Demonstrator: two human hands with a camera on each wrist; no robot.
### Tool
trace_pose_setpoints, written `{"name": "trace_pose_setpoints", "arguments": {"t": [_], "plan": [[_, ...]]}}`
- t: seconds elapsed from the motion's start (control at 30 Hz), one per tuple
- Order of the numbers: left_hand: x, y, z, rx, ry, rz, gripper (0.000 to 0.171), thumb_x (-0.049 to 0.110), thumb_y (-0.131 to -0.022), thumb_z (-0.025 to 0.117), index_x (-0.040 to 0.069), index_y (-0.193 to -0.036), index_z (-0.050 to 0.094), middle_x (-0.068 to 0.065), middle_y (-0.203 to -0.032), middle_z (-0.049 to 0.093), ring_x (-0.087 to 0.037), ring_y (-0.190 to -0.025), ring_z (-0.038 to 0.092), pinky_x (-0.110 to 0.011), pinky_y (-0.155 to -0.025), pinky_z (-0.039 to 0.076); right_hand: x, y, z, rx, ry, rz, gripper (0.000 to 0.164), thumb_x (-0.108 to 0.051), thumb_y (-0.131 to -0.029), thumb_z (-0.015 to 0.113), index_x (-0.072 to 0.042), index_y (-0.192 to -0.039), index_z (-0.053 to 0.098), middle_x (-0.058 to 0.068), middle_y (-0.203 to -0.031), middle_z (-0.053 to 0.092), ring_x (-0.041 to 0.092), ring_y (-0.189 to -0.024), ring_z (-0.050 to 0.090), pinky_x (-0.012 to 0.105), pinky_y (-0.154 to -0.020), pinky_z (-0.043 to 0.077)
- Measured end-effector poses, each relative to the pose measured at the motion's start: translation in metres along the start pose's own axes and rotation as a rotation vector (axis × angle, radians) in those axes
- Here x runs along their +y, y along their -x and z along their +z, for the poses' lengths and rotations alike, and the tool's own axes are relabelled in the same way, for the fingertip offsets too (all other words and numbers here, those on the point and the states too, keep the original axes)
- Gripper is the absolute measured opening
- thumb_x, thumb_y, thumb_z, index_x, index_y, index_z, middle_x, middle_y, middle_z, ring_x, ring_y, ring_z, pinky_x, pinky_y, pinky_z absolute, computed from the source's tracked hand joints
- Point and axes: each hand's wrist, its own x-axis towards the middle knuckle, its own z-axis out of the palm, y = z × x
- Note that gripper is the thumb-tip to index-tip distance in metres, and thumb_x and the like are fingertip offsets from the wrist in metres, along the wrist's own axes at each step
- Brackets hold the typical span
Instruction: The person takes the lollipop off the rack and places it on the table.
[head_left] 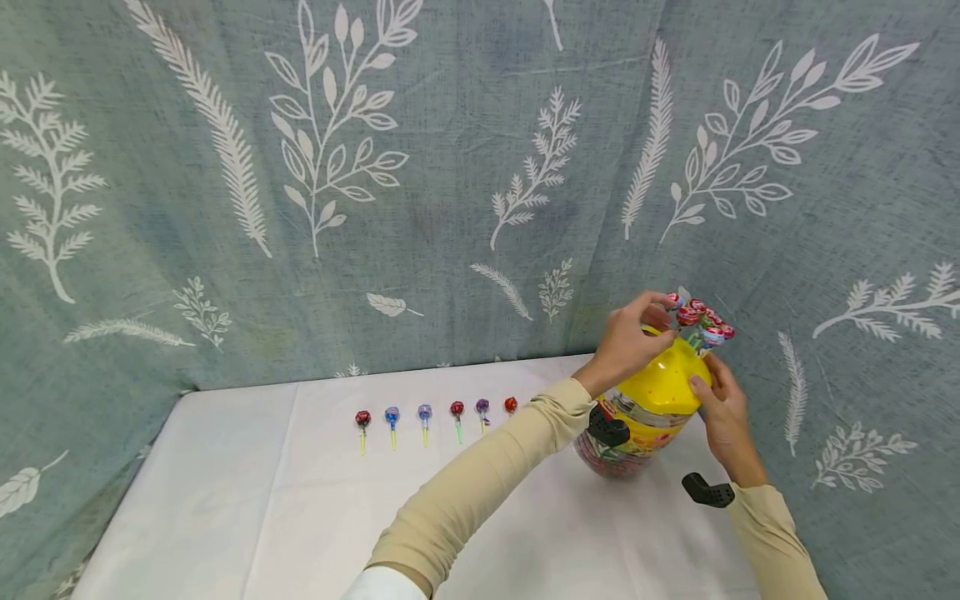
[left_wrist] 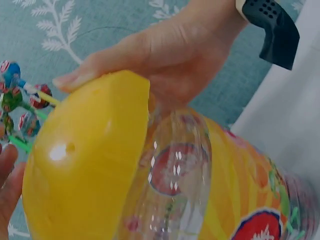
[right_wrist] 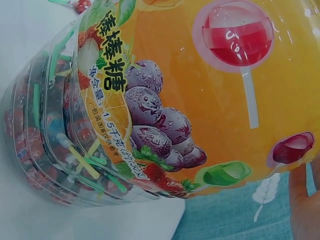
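A big clear plastic jar of lollipops (right_wrist: 95, 125) with a yellow lid (head_left: 660, 375) and printed fruit label (right_wrist: 280, 100) leans tilted on the table. Several wrapped lollipops (head_left: 697, 315) stick out of the lid's top. My left hand (head_left: 633, 337) reaches over the jar with bent fingers right at the leftmost of these lollipops; I cannot tell whether it pinches one. From the right side, my right hand (head_left: 726, 412) grips the lid, its thumb along the yellow dome (left_wrist: 90, 140) in the left wrist view. More lollipops show through the jar's clear base.
Several single lollipops (head_left: 425, 421) lie in a spaced row on the white-covered table (head_left: 322, 517), left of the jar, sticks toward me. My left sleeve (head_left: 480, 483) crosses in front of the row's right end. A grey-green leaf-patterned curtain (head_left: 450, 208) hangs behind and at both sides.
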Motion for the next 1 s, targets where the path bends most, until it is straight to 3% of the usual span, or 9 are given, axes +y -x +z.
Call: {"name": "trace_pose_setpoints", "arguments": {"t": [0.3,0.6,0.8,1.0], "plan": [[0.005,-0.001,0.003,0.001,-0.007,-0.023,0.03,0.003,-0.089,0.062,0.009,-0.118,0.056,-0.004,-0.09,0.067,0.001,-0.076,0.058,-0.009,-0.069,0.047,-0.001,0.001,0.004,-0.022,-0.011,-0.009,0.064,-0.018,-0.1,0.047,-0.004,-0.151,0.012,0.015,-0.155,0.014,0.015,-0.132,0.03,0.013,-0.099,0.035],[0.013,-0.001,-0.002,0.069,-0.012,0.058,0.031,0.005,-0.09,0.061,0.01,-0.12,0.052,-0.001,-0.089,0.065,0.001,-0.077,0.057,-0.01,-0.07,0.046,0.0,0.004,0.006,-0.011,-0.012,0.002,0.063,-0.018,-0.1,0.047,-0.004,-0.151,0.013,0.014,-0.153,0.018,0.01,-0.127,0.035,0.012,-0.095,0.037],[0.027,0.007,-0.014,0.075,0.042,0.094,0.032,0.004,-0.09,0.062,0.009,-0.12,0.051,-0.005,-0.091,0.066,-0.005,-0.077,0.06,-0.013,-0.066,0.048,0.0,0.005,0.006,0.01,-0.005,-0.012,0.061,-0.015,-0.1,0.047,-0.002,-0.15,0.015,0.013,-0.149,0.024,0.007,-0.12,0.04,0.01,-0.093,0.038],[0.054,0.025,-0.036,0.08,0.07,0.085,0.033,-0.004,-0.088,0.06,-0.001,-0.119,0.051,-0.016,-0.091,0.066,-0.019,-0.079,0.063,-0.014,-0.068,0.049,-0.001,0.004,0.005,0.036,-0.011,-0.003,0.061,-0.016,-0.099,0.049,-0.005,-0.15,0.018,0.008,-0.146,0.029,0.007,-0.12,0.04,0.01,-0.094,0.038]]}}
